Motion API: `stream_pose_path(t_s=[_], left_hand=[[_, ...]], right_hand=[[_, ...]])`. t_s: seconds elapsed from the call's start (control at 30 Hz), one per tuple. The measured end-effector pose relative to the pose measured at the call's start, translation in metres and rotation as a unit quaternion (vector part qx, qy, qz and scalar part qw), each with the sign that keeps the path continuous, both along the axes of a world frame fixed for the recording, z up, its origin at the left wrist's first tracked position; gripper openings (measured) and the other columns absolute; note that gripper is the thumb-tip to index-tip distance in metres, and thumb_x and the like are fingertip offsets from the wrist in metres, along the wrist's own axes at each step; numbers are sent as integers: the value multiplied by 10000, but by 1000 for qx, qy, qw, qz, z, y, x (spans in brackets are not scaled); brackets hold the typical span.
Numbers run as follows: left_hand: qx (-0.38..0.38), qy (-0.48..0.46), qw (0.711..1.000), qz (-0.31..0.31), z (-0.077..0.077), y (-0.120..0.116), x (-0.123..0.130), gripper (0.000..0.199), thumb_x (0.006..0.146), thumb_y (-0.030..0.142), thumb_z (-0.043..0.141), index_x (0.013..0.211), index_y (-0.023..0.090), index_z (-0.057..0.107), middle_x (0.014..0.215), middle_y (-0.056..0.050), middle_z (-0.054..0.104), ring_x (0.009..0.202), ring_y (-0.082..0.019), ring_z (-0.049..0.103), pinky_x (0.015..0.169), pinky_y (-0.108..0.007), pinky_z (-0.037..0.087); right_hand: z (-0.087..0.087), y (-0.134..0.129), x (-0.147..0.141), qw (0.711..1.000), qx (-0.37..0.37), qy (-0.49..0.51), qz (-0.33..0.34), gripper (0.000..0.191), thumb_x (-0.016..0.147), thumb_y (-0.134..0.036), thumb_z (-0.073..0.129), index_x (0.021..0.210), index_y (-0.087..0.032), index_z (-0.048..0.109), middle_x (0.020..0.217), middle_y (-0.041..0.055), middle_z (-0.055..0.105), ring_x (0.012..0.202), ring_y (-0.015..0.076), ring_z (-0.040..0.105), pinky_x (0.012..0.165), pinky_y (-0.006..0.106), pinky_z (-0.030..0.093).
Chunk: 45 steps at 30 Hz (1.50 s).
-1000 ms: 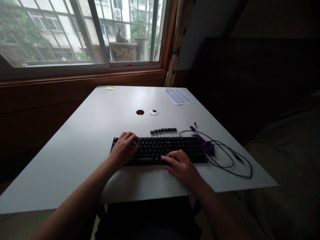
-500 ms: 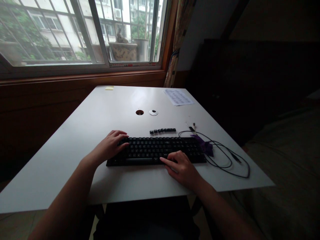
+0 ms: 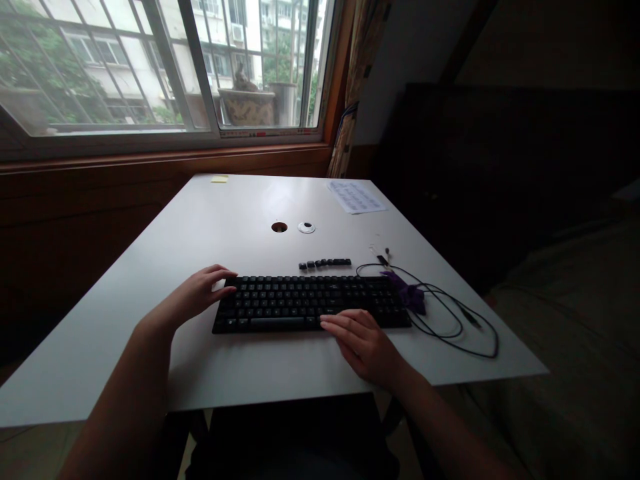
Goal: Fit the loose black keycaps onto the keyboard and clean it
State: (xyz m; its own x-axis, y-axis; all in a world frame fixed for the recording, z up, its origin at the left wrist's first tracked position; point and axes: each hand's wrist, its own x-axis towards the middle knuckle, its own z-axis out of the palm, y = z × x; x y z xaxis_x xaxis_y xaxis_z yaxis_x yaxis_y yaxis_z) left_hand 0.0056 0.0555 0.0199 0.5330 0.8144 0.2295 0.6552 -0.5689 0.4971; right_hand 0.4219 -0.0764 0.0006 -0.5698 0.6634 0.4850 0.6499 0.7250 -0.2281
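Note:
A black keyboard lies flat across the white desk. At its back left corner is my left hand, fingers stretched and thumb apart from them, the tips at the leftmost keys. My right hand rests along the front edge, right of the space bar, its fingers extended over the keys. Neither hand is wrapped round anything. Just behind the keyboard sits a row of several loose keycaps. A purple cloth touches the keyboard's right end.
A black cable loops over the desk's right side. Small items, including a brush-like piece, lie near it. Farther back are a round hole, a white ring cover, printed sheets and a yellow note.
My left hand has shifted left, from over the keys to the keyboard's left end. My right hand has moved slightly, its fingers now lying closer together. The keyboard looks unmoved.

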Motion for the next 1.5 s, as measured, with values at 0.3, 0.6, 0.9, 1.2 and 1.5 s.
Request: stream_pose_path(t_s=[0.3, 0.6, 0.9, 1.2, 1.5], left_hand=[[-10, 4, 1000, 17, 0, -2, -2, 361, 975, 492, 575, 1203, 234, 684, 1143, -86, 682, 899, -222, 663, 838, -395, 563], [-63, -26, 998, 14, 1, -2, -8, 343, 949, 480, 589, 1159, 239, 711, 1107, -83, 692, 882, -215, 668, 747, -344, 558], [-67, -21, 997, 17, 3, -4, -8, 302, 947, 452, 597, 1135, 244, 710, 1106, -73, 693, 871, -209, 676, 755, -349, 568], [-77, -31, 996, 27, -3, -1, -12, 338, 956, 492, 582, 1150, 240, 694, 1134, -81, 676, 946, -240, 678, 812, -381, 578], [-145, -56, 987, 34, -3, 4, -13, 356, 937, 502, 630, 1166, 234, 681, 1126, -78, 692, 994, -250, 679, 857, -402, 583]], right_hand=[[3, 1, -1, 1000, -18, 11, 16, 547, 930, -74, 494, 1440, -268, 537, 1308, 57, 707, 1338, 248, 556, 1128, 537, 438], [-3, 5, -2, 1000, 23, -5, 9, 481, 941, -175, 617, 1408, -267, 549, 1304, 58, 708, 1327, 239, 575, 1161, 543, 413], [-8, 7, -4, 999, 45, -13, -11, 483, 980, -97, 540, 1419, -297, 557, 1255, 31, 730, 1262, 203, 613, 1156, 505, 433], [-9, 13, -8, 999, 45, -6, -3, 466, 996, -108, 538, 1419, -301, 560, 1258, 23, 732, 1209, 207, 623, 1123, 496, 449], [-6, 12, -9, 999, 52, 1, -2, 443, 996, -92, 515, 1387, -291, 575, 1267, 26, 729, 1221, 205, 623, 1121, 493, 441]])
